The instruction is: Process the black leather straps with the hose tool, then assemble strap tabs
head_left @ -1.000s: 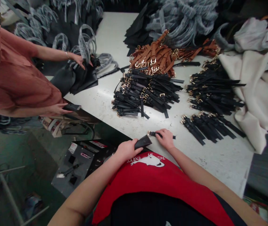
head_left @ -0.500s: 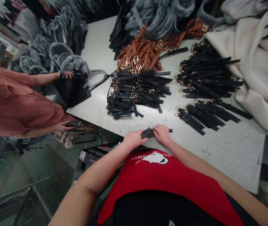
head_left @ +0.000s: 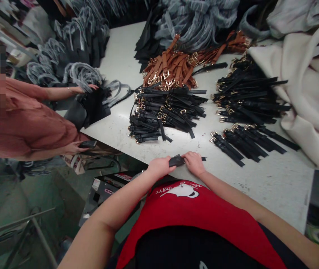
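My left hand is closed around a flat black leather piece at the near edge of the white table. My right hand presses its curled fingers on a short black strap that meets that piece. Both hands touch each other over the strap. A row of black buckled straps lies just right of my hands, and a larger heap of black straps lies beyond them.
Brown straps and another black pile lie farther back. Cream cloth covers the right side. At the left a person in an orange top handles a black bag. Wrapped grey handles crowd the far edge.
My left hand has brought the black leather piece up against the strap, so both hands now meet. The person at the left shifted the black bag slightly.
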Action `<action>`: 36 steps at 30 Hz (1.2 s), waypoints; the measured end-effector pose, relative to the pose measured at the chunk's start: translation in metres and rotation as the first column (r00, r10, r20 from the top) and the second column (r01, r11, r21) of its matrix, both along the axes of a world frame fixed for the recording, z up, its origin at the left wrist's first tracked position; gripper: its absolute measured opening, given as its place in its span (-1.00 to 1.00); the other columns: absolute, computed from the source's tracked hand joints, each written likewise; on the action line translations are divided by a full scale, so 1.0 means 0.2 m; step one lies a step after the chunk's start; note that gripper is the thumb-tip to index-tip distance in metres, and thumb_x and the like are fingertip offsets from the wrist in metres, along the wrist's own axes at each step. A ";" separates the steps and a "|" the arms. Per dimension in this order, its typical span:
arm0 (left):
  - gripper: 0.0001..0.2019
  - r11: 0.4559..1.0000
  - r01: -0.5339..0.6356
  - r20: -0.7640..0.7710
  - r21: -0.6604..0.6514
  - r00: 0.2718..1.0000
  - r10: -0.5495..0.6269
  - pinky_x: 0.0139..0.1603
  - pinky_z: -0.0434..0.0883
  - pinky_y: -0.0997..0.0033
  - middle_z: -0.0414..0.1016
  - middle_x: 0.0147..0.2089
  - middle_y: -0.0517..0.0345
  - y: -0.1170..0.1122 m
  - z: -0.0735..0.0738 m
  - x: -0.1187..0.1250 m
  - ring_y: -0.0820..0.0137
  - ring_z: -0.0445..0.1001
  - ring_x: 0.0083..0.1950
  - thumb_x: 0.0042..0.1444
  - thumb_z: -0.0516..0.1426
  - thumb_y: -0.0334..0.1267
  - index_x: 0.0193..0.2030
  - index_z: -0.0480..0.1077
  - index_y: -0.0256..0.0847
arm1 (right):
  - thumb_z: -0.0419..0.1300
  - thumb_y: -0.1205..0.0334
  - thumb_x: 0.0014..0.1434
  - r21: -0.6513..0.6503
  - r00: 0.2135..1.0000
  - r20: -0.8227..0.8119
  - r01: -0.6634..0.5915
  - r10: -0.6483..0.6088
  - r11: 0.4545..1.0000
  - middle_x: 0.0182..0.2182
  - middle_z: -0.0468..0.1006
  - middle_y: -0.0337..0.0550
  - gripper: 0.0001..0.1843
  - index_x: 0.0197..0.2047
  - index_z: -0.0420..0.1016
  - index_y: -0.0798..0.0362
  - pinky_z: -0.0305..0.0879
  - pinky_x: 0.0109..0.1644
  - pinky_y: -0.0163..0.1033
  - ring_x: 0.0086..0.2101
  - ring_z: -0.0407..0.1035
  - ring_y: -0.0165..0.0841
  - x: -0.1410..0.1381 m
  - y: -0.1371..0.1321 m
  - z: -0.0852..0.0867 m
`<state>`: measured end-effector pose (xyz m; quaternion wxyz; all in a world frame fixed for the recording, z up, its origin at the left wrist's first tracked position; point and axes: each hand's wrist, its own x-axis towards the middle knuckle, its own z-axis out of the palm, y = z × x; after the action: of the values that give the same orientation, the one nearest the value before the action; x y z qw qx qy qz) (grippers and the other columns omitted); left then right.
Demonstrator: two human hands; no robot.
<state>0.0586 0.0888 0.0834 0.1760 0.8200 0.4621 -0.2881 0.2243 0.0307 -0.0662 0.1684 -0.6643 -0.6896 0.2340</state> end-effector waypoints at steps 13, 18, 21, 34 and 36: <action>-0.56 0.999 0.045 0.016 0.015 0.999 -0.045 -0.22 0.42 0.26 0.53 -0.21 -0.02 -0.03 0.03 0.02 0.19 0.51 -0.20 0.09 -0.06 0.10 -0.06 0.32 -0.18 | -0.02 0.23 0.19 0.026 0.999 0.022 -0.025 0.025 0.999 -0.27 0.45 -0.13 -0.75 -0.16 0.45 -0.04 -0.05 -0.19 -0.20 -0.23 0.23 -0.30 0.00 0.00 -0.03; -0.53 0.999 0.040 0.076 0.020 0.996 -0.041 -0.20 0.41 0.25 0.53 -0.20 0.00 -0.02 0.00 0.04 0.19 0.51 -0.17 0.07 -0.04 0.12 -0.03 0.31 -0.15 | -0.05 0.24 0.20 0.027 0.998 0.060 0.003 -0.004 1.000 -0.26 0.44 -0.08 -0.73 -0.14 0.44 0.03 -0.04 -0.19 -0.21 -0.23 0.23 -0.30 0.00 -0.01 -0.04; -0.51 0.999 -0.041 0.063 0.010 0.997 0.041 -0.19 0.41 0.30 0.53 -0.16 0.01 -0.01 -0.01 -0.03 0.20 0.50 -0.15 0.06 -0.05 0.15 -0.02 0.32 -0.15 | -0.09 0.22 0.22 0.028 0.999 0.041 -0.008 0.007 1.000 -0.24 0.44 -0.08 -0.68 -0.09 0.42 0.03 -0.03 -0.18 -0.22 -0.21 0.24 -0.31 0.00 -0.01 -0.03; -0.49 0.993 -0.119 0.023 -0.024 0.993 0.119 -0.31 0.36 0.40 0.53 -0.22 0.04 -0.22 0.06 -0.31 0.24 0.51 -0.20 0.05 -0.06 0.19 -0.04 0.32 -0.12 | 0.02 0.12 0.17 0.087 0.972 0.103 -0.220 0.211 0.972 -0.18 0.42 -0.03 -0.73 -0.17 0.40 0.10 0.01 -0.15 -0.20 -0.18 0.22 -0.27 -0.02 -0.16 0.04; -0.49 0.994 -0.106 0.035 -0.025 0.994 0.106 -0.31 0.36 0.38 0.53 -0.23 0.05 -0.25 0.05 -0.31 0.23 0.50 -0.21 0.05 -0.07 0.20 -0.04 0.31 -0.11 | 0.00 0.11 0.18 0.099 0.982 0.098 -0.173 0.163 0.980 -0.15 0.41 -0.01 -0.68 -0.10 0.39 0.11 0.02 -0.13 -0.20 -0.15 0.21 -0.26 0.01 -0.18 0.04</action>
<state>-0.0036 0.0388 0.0943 0.2087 0.7974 0.4985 -0.2687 0.2256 -0.0055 -0.0576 0.1526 -0.6034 -0.7617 0.1801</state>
